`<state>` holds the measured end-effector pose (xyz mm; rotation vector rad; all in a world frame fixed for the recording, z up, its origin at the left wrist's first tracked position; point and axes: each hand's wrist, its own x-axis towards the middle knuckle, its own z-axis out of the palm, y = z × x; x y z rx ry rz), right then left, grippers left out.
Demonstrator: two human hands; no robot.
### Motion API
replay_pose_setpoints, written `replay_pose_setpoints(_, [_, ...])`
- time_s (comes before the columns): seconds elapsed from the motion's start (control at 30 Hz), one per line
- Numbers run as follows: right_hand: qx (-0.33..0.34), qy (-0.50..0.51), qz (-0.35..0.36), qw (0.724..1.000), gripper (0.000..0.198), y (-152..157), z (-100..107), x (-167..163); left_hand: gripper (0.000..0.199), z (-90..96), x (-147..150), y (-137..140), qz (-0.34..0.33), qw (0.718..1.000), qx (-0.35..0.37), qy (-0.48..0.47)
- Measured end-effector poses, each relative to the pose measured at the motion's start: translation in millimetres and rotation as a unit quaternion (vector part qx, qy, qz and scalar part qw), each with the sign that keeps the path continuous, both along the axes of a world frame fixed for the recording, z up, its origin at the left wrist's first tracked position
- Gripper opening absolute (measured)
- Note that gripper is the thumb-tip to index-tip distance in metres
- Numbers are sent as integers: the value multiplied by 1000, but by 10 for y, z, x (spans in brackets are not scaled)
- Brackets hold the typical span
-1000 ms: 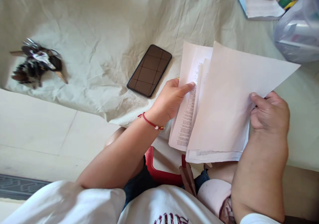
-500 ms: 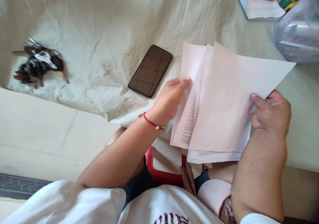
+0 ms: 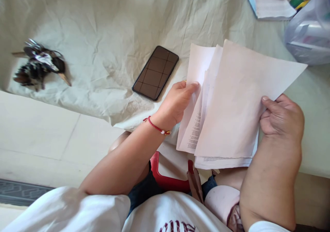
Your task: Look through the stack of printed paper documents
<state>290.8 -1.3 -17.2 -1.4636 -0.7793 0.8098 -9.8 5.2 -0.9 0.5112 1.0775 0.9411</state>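
Note:
Several sheets of paper (image 3: 232, 105) are held fanned out over the front edge of the cloth-covered table. The top sheet is blank on the side that shows; printed lines appear on sheets beneath it. My left hand (image 3: 180, 99), with a red bracelet at the wrist, pinches the left edge of the sheets, its thumb on top and its fingers hidden behind. At the right edge my right hand (image 3: 281, 117) is closed on the sheets, thumb on top. A dark phone (image 3: 155, 73) lies on the table just left of my left hand.
A cluster of keys or similar metal items (image 3: 42, 65) lies at the table's left. A notepad (image 3: 273, 8) with a black pen on it sits at the far right, beside a translucent plastic bag (image 3: 309, 36). Below the papers shows a red chair edge (image 3: 167, 182).
My right hand has moved slightly to the right with the sheets in it. The top sheet's upper corner has risen a little. My left hand has hardly moved.

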Motion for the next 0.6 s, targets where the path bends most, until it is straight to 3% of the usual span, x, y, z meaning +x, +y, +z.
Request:
replay_pose_setpoints(0.3, [93,-67,-42,992,49,82,-117,28,17,0,-5,-6,5,1000,-5,13])
replay_pose_setpoints(0.47, [109,-24,-41,993,43,76,-59,19,21,36,-2,-3,12,1000,-18,19])
replay_pose_setpoints(0.6, [81,40,-17,996,45,29,48,2,18,49,2,2,13,999,-23,19])
